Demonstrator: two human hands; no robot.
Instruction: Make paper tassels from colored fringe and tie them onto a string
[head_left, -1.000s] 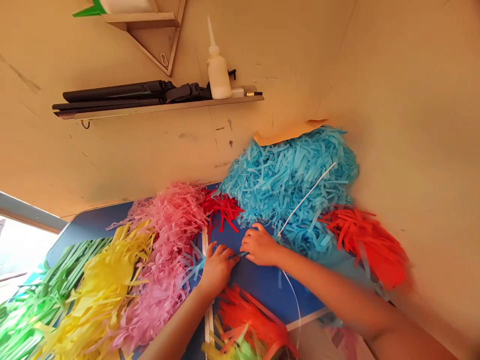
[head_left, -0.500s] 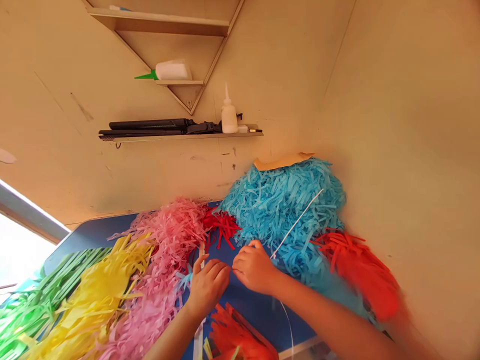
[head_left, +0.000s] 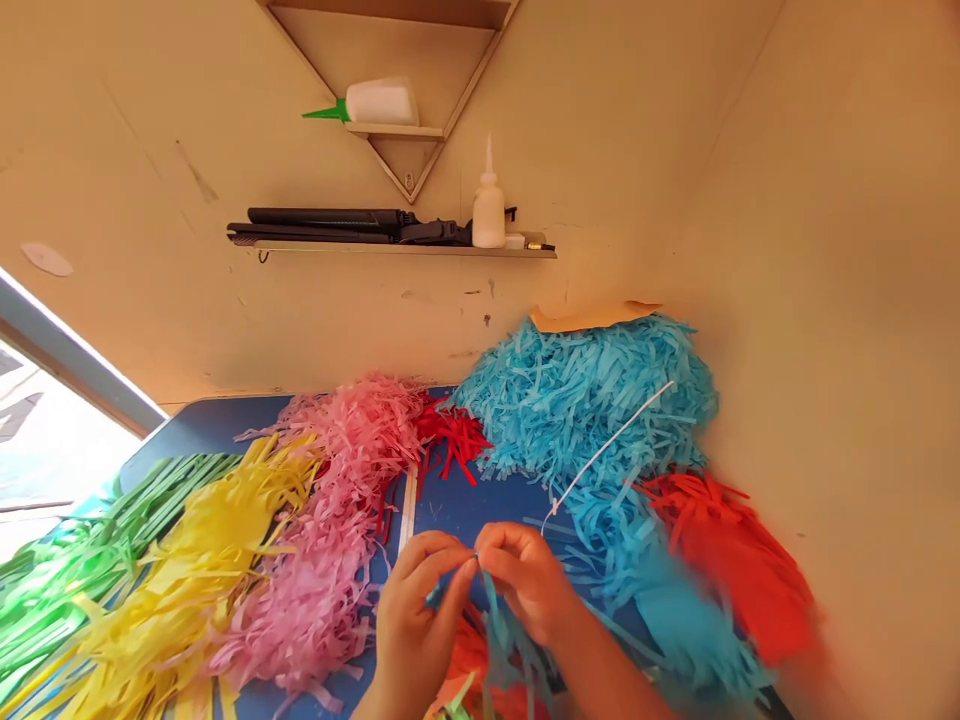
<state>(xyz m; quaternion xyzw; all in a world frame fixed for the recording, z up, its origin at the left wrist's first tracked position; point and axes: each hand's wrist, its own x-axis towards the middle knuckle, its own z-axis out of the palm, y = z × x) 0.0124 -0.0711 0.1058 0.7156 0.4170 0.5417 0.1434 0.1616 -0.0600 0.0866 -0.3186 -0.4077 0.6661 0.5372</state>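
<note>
My left hand (head_left: pixel 417 622) and my right hand (head_left: pixel 529 586) meet fingertip to fingertip above the blue table (head_left: pixel 457 505). Together they pinch a small bunch of blue paper strips (head_left: pixel 501 640) that hangs down between them. A thin white cable tie (head_left: pixel 606 449) runs from beside my right hand up across the big heap of blue shredded paper (head_left: pixel 592 390). Under my hands lies an orange-red bundle of strips (head_left: pixel 469 665).
Piles of pink (head_left: pixel 341 500), yellow (head_left: pixel 187 570), green (head_left: pixel 67 570) and red (head_left: pixel 720 550) paper strips cover the table. A wall shelf (head_left: pixel 397 248) holds black tools and a white glue bottle (head_left: pixel 488 208). Beige walls close in behind and to the right.
Both hands lifted off the table surface and came toward me, now pinching blue strips in the air. The view tilted up, then shifted a little.
</note>
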